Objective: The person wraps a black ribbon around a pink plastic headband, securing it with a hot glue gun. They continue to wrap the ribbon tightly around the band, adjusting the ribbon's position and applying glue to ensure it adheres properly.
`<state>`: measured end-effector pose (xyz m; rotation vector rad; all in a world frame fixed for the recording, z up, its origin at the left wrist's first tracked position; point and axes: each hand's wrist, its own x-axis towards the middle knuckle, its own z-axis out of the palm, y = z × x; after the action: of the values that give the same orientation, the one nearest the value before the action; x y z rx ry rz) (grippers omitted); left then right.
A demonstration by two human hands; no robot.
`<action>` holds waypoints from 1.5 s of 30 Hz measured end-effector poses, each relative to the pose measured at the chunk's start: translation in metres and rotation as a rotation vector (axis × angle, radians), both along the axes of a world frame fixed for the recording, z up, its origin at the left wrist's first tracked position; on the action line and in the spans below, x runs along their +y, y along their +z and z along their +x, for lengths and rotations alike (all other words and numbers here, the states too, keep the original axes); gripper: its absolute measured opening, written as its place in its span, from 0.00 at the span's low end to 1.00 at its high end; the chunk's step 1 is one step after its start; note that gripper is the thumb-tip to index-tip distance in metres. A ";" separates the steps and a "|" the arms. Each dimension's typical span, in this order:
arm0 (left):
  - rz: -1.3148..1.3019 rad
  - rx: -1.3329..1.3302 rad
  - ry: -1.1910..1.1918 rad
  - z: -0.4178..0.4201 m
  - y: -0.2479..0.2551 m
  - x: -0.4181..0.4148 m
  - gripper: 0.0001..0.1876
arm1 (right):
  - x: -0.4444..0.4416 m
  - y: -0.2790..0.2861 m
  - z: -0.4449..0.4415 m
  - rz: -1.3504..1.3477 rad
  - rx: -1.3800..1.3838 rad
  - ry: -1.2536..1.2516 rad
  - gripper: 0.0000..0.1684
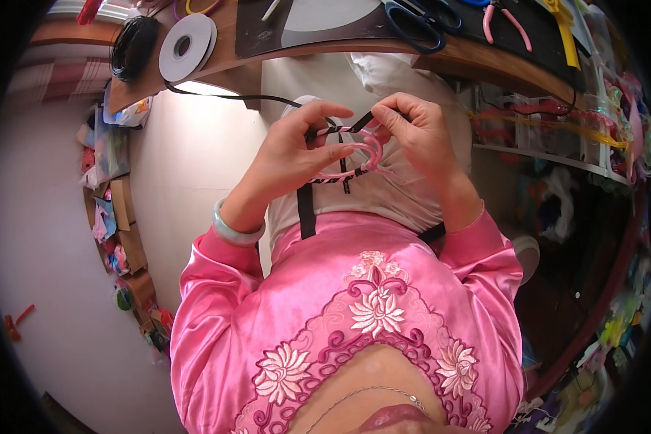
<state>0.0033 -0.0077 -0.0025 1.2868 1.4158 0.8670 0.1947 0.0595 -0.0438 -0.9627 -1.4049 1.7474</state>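
My left hand [298,146] holds a pink ring-shaped frame [373,152] over my lap, thumb and fingers around its left part. Black ribbon [359,122] is wound in a spiral along parts of the frame. Between thumb and fingertips, my right hand [412,127] pinches the ribbon at the frame's upper right. From the left hand a length of ribbon runs up left to a white spool [183,48] at the table edge. A short ribbon end hangs below the frame. What the left fingers cover is hidden.
On the wooden table [228,59] lie dark-handled scissors [420,24], pink-handled pliers [502,24], a yellow tool [567,35] and a coil of black cord [134,48]. A shelf rack [553,157] with plastic-wrapped things is at right; cardboard boxes [123,206] stand at left.
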 end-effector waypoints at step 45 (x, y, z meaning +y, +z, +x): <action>-0.658 -0.678 0.081 -0.020 -0.028 0.007 0.13 | -0.028 -0.012 -0.016 0.375 -0.141 -0.086 0.05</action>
<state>-0.0165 -0.0006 -0.0304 0.3784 1.0599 0.7031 0.1790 0.0311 -0.0561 -0.9348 -1.6795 1.3110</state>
